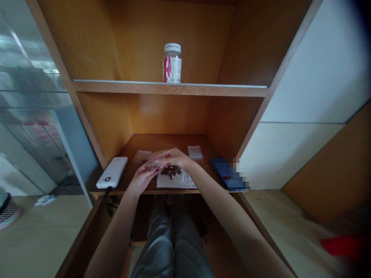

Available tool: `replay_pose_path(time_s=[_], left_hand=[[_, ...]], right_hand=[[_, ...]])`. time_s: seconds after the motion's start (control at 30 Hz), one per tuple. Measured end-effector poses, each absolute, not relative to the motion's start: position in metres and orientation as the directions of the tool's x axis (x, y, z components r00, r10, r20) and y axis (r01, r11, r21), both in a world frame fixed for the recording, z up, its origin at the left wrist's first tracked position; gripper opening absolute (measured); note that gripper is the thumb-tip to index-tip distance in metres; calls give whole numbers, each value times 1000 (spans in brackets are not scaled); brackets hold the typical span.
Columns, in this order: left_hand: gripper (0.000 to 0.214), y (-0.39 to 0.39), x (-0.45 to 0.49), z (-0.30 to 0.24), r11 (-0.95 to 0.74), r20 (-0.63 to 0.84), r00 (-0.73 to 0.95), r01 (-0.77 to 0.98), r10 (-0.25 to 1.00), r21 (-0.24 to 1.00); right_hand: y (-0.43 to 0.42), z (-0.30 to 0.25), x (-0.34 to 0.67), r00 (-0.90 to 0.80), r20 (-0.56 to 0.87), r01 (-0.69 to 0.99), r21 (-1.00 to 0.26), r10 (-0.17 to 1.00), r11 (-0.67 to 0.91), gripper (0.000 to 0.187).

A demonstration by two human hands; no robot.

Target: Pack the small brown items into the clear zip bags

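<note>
Glossy dark pellets (pixel 171 172) heap on crinkled white paper (pixel 176 182) below the right hand (pixel 174 157).

We're in an indoor room, likely a home or small office: a wooden shelf unit (pixel 171 88) stands on a tiled floor (pixel 37 239) beside a glass panel (pixel 29 88).

Clear plastic bag (pixel 158 163) above heaped dark-brown pellets (pixel 171 172)

The left hand (pixel 141 179) and right hand (pixel 174 157) are bare, as are both forearms (pixel 226 202), and the person wears loose grey-green trousers (pixel 171 243) with soft creases along the thighs.
</note>
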State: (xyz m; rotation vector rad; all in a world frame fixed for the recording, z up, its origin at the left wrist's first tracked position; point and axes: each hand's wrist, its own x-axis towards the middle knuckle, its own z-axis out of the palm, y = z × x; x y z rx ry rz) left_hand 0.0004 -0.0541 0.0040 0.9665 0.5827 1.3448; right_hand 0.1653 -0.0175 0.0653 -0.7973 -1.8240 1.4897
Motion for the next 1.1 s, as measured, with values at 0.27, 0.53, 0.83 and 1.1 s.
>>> replay_pose_path(time_s=[0.27,0.53,0.83,1.1], left_hand=[[39,-58,1,2,-61,251,340,-482,906,874],[42,-61,3,7,-100,286,356,-459,890,883],[49,-56,0,-1,-56,240,311,-499,920,865],[68,-57,-1,-2,-69,284,305,-563,909,824]], right_hand=[[-22,74,169,-687,59,-64,-998,725,21,38],[-19,67,170,-749,86,-27,-995,657,100,29],[-19,61,170,-747,37,70,-989,663,134,24],[-19,56,166,-774,35,91,-982,632,165,32]])
